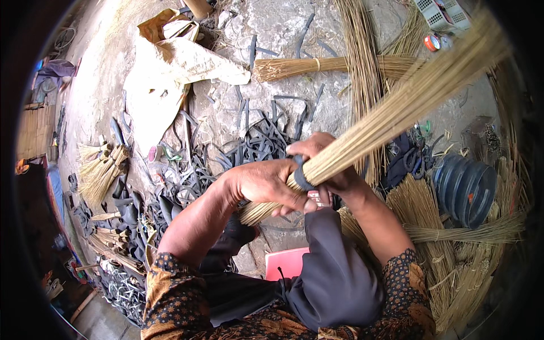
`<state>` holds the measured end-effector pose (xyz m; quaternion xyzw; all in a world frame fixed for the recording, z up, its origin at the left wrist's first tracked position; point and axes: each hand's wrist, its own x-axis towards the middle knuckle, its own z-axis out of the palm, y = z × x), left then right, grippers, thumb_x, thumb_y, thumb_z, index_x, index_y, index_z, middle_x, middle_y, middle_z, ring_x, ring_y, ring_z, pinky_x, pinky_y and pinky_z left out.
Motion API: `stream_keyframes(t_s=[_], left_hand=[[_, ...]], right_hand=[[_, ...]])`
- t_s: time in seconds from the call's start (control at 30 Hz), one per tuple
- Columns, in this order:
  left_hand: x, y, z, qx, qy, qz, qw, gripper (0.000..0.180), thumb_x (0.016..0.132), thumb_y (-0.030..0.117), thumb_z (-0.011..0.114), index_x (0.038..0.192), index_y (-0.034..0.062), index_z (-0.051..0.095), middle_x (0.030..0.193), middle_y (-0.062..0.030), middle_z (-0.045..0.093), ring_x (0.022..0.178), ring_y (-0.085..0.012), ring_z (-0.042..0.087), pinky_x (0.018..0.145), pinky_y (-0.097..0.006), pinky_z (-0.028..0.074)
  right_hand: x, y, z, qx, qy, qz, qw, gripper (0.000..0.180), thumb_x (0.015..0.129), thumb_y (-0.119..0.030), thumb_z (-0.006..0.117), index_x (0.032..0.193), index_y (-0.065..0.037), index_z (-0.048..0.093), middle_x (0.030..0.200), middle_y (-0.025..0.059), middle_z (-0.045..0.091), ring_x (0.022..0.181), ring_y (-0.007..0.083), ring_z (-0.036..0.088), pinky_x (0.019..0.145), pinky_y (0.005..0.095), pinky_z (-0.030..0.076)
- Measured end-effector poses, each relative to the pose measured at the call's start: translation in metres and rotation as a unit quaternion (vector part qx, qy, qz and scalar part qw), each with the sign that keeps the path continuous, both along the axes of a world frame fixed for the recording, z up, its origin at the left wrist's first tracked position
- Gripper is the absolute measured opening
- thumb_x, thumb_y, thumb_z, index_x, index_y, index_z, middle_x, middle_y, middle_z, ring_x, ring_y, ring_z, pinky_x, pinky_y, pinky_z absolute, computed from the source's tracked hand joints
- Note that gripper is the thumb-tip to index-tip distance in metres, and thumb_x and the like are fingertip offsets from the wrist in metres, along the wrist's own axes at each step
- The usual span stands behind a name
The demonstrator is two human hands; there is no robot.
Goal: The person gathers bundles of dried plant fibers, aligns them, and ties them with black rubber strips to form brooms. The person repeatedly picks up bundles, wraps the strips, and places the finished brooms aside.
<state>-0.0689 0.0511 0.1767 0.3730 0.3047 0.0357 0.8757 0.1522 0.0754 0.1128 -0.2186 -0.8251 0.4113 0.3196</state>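
A long bundle of thin straw-coloured sticks (391, 116) slants up to the right across my lap, its far end blurred. Around its lower part runs a dark rubber band (301, 174). My left hand (269, 180) is wrapped round the bundle just below the band, fingers closed over the sticks. On the other side, my right hand (328, 161) grips the bundle by the band, its thumb side partly hidden behind the sticks. The short cut end of the bundle (258, 213) sticks out under my left hand.
Dark rubber strips (263, 141) lie heaped on the floor ahead. Tied stick bundles (306, 67) cross at the back. A blue plastic water jug (464, 190) lies at right beside more sticks (436, 243). Small finished-looking bundles (102, 170) and a pale sack (161, 85) are at left.
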Motion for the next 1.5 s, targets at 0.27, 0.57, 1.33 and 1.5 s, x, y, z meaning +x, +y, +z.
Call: stream_keyframes(t_s=[0.27, 0.57, 1.33, 1.5], left_hand=[[0.021, 0.002, -0.048, 0.394, 0.471, 0.058, 0.787, 0.036, 0.095, 0.038, 0.07, 0.094, 0.0019, 0.067, 0.078, -0.0265, 0.071, 0.077, -0.0462, 0.072, 0.07, -0.054, 0.059], [0.038, -0.017, -0.076, 0.467, 0.493, 0.075, 0.731, 0.027, 0.09, 0.029, 0.067, 0.103, 0.0053, 0.069, 0.091, -0.0195, 0.075, 0.081, -0.0406, 0.075, 0.07, -0.051, 0.061], [-0.018, 0.007, -0.002, 0.273, 0.294, 0.133, 0.906, 0.031, 0.082, 0.023, 0.082, 0.097, -0.0021, 0.072, 0.078, -0.0094, 0.072, 0.072, -0.0205, 0.07, 0.071, -0.037, 0.056], [0.006, -0.008, -0.003, 0.01, -0.03, 0.031, 0.999, 0.028, 0.092, 0.027, 0.084, 0.092, 0.0034, 0.07, 0.071, 0.0028, 0.063, 0.06, -0.0082, 0.06, 0.054, -0.025, 0.048]], right_hand=[[-0.014, -0.003, 0.062, -0.188, -0.225, -0.248, 0.923, 0.027, 0.103, -0.027, 0.065, 0.111, -0.003, 0.073, 0.078, 0.0199, 0.073, 0.069, 0.0333, 0.074, 0.063, 0.0423, 0.054], [-0.043, 0.013, 0.03, -0.386, -0.177, -0.179, 0.888, 0.034, 0.101, -0.033, 0.067, 0.091, 0.0, 0.068, 0.072, 0.0162, 0.071, 0.059, 0.0284, 0.072, 0.061, 0.0413, 0.057], [0.03, -0.054, -0.025, -0.18, -0.192, -0.181, 0.948, 0.024, 0.108, -0.028, 0.056, 0.104, -0.005, 0.063, 0.087, 0.0136, 0.073, 0.081, 0.0351, 0.074, 0.069, 0.0437, 0.057], [0.003, -0.012, -0.032, -0.087, 0.0, -0.086, 0.993, 0.018, 0.091, -0.016, 0.073, 0.103, -0.006, 0.065, 0.088, 0.0131, 0.069, 0.074, 0.031, 0.068, 0.066, 0.0433, 0.053]])
